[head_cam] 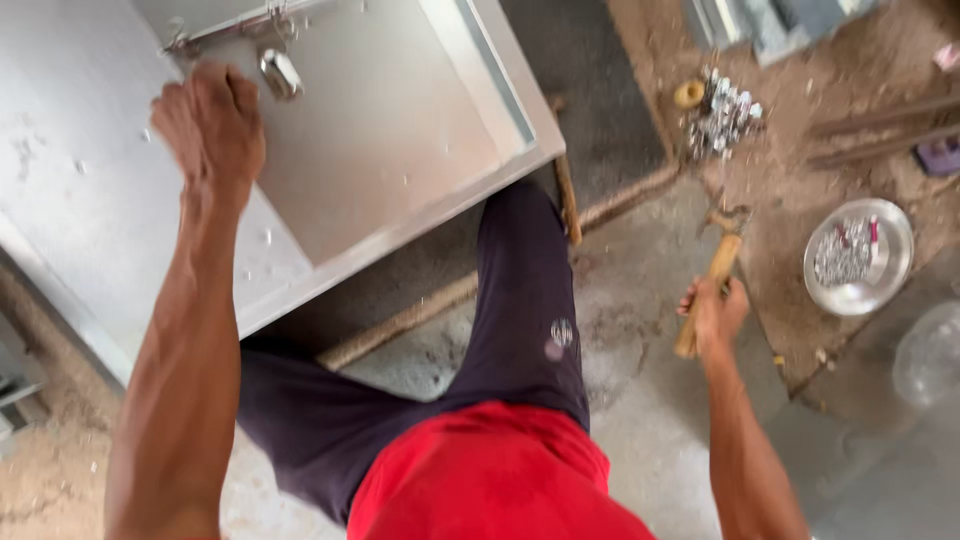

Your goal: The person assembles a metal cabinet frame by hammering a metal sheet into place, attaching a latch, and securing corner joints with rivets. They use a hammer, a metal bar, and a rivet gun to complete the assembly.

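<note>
**Technician A:** Red shirt cloth [500, 480] and dark trouser legs [520, 330] fill the bottom of the view — the person is bent over a grey sheet-metal panel with a folded rim [400, 130] that rests tilted on the concrete floor [640, 400]. Status of the hands?

**Technician B:** Left hand [212, 120] is pressed onto the panel's upper face, fingers curled, just beside a small shiny metal latch fitting [280, 72]. Whether it pinches anything under the fingers cannot be told; it reads as a bracing hold. Right hand [712, 312] has its grip closed round the pale wooden handle of a hammer [712, 285], head pointing away from the body, well apart from the panel.

**Technician A:** Step in hand?

**Technician B:** Judged from the posture — panel steadied, hammer held off to the side, no strike under way. The fitting near the left hand looks like the work point.

**Technician A:** Requirements for the next move?

**Technician B:** The hammer would have to cross over the knee to the latch area, with the left fingers kept out of the strike line. Fasteners lie to the right: a round steel dish of small silvery parts [858, 255] and a loose heap of shiny metal pieces [722, 118] on the dirt.
</note>
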{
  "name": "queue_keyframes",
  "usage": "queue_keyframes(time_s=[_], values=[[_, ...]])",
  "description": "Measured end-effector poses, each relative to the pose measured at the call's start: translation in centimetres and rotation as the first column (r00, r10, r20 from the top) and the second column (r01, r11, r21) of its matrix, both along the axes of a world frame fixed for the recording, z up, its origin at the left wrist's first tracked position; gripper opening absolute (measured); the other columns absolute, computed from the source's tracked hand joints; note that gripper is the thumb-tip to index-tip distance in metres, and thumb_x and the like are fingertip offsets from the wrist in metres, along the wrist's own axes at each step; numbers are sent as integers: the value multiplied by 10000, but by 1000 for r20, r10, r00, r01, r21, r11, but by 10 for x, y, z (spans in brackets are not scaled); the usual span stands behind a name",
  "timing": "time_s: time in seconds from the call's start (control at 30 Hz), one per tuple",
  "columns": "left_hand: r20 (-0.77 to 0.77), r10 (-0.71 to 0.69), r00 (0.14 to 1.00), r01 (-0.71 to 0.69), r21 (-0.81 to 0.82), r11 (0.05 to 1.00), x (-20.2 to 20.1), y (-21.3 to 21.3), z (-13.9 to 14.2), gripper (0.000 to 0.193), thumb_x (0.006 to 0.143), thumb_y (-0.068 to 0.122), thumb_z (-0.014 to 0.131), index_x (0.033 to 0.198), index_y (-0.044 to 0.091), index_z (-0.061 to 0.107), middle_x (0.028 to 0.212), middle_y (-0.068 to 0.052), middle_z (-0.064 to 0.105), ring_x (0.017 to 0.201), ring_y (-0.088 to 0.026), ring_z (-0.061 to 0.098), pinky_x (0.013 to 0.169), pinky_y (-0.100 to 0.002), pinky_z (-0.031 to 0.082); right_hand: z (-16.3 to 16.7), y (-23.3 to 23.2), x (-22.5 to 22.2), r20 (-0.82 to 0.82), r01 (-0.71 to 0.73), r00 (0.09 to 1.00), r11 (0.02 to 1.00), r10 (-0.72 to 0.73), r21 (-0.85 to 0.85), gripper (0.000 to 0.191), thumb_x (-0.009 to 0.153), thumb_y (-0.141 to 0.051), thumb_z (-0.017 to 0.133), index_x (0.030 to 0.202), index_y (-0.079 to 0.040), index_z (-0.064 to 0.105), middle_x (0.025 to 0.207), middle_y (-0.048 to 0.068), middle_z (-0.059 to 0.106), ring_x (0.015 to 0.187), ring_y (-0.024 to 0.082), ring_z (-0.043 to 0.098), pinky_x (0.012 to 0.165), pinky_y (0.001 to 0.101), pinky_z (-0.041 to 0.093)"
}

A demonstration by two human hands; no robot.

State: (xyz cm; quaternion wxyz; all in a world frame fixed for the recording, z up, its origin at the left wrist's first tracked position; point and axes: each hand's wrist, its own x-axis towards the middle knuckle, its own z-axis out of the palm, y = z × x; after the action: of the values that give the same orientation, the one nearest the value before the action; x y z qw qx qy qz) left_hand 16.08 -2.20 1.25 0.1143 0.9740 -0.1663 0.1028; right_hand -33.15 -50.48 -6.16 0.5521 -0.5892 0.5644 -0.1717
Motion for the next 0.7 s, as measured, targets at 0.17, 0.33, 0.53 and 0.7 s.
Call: queue_keyframes(time_s=[0.17, 0.33, 0.53, 0.7], values=[[147, -12, 989, 36, -161, 986, 9, 65, -1, 221, 1043, 123, 644, 835, 59, 684, 719, -119, 664, 605, -314, 618, 564, -434, 480, 39, 31, 33, -7, -254, 967, 967, 255, 31, 378, 918, -59, 673, 1279, 25, 596, 861, 73, 639, 595, 144, 598, 483, 285, 505], [90, 305, 948, -297, -91, 951, -35, 120, 41, 142, 1038, 119, 585, 982, 15, 663, 805, -147, 664, 741, -332, 655, 679, -479, 485, 83, 83, 71, 176, -497, 844, 862, 507, -98, 659, 930, -58, 618, 1545, -98, 386, 1007, 22, 668, 724, 81, 655, 537, 267, 591], [-141, -347, 927, 297, -288, 910, -129, -40, 31, 469, 881, 457, 712, 1056, 23, 691, 946, -186, 707, 950, -357, 671, 931, -524, 397, 148, 160, 122, -117, -683, 721, 729, 683, 52, 716, 915, -187, 731, 1562, -270, 436, 767, 14, 621, 540, 80, 562, 428, 266, 501], [-614, -273, 740, 397, 73, 915, -157, -88, 7, 538, 848, 540, 777, 962, 17, 726, 869, -220, 740, 867, -391, 743, 804, -521, 569, 161, 193, 142, 5, -846, 509, 499, 861, 189, 687, 936, -251, 730, 1568, -281, 463, 660, 18, 574, 491, 79, 525, 408, 256, 483]])
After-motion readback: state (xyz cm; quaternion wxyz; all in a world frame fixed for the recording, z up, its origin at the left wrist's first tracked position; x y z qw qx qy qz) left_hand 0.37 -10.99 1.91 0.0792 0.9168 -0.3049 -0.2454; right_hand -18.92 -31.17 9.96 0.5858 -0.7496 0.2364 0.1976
